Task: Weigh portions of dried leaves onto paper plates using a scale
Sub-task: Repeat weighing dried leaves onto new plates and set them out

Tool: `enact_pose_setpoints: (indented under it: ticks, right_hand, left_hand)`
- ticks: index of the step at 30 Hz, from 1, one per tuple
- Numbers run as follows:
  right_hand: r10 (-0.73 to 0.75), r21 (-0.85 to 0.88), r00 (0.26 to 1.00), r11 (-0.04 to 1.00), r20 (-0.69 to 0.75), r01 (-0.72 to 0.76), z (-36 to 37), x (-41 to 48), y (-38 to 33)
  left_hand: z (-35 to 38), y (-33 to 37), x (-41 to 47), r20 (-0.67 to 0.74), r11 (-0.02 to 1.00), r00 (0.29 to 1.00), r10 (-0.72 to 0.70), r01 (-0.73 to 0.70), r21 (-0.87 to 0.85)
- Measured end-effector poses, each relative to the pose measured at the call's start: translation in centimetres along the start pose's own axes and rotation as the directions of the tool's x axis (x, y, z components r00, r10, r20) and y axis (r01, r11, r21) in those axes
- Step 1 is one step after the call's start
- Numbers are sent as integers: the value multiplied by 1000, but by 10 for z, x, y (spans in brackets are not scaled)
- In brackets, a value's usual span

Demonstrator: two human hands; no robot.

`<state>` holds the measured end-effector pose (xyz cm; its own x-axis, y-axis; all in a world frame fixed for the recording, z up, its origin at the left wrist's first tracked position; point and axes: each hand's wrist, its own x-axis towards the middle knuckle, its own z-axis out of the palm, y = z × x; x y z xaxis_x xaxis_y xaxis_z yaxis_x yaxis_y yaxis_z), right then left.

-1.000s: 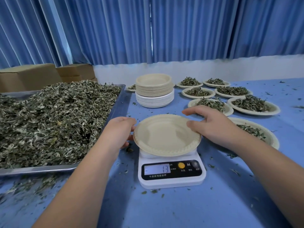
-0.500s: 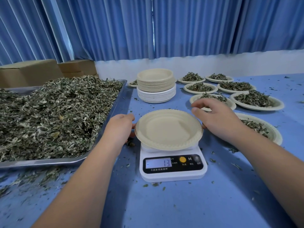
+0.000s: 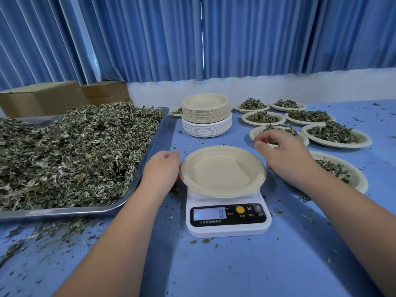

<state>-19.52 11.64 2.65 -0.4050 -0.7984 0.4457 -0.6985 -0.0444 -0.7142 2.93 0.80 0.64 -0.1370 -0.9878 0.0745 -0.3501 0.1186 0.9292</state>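
While the plate [image 3: 222,170] sits on the scale [image 3: 228,227] between both sets of fingers, likely for centring, the left hand [image 3: 162,168] curls at its rim, grip unclear; the right hand [image 3: 285,155] hangs relaxed, empty.

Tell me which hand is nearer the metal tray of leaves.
Left. The left hand sits beside the metal tray; the right hand is across the empty plate.

Scale [image 3: 228,229] hemmed in: heaped leaf tray [image 3: 64,213] just left, plate stack [image 3: 206,123] behind, filled plates [image 3: 342,145] right. Table [image 3: 235,271] in front open, leaf crumbs only.
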Motion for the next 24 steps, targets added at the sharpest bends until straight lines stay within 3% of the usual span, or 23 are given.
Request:
enact_pose_setpoints:
  ticks: [9,16,19,21,22,24]
  right_hand:
    - [-25,-36,999,999,-23,24,-1,1,3]
    - [-37,-17,999,999,-33,36,0,0,1]
    - [-52,-29,998,998,-35,51,-1,2,2]
    - [-53,-31,998,998,-27,52,-1,5,3]
    - [-53,-37,998,998,-20,52,0,5,3]
    - [-53,-53,999,997,-3,53,1,4,3]
  left_hand:
    - [0,7,-9,-66,994,992,106,-103,38]
    - [-37,31,-20,-190,927,924,332,-282,248]
    - [-76,23,-21,-265,858,931,251,-87,507]
    - [-94,12,-22,-222,679,972,80,110,725]
    - [-98,6,-22,-185,605,983,-15,157,781]
    - [-100,-1,-24,-98,554,987,-125,151,818]
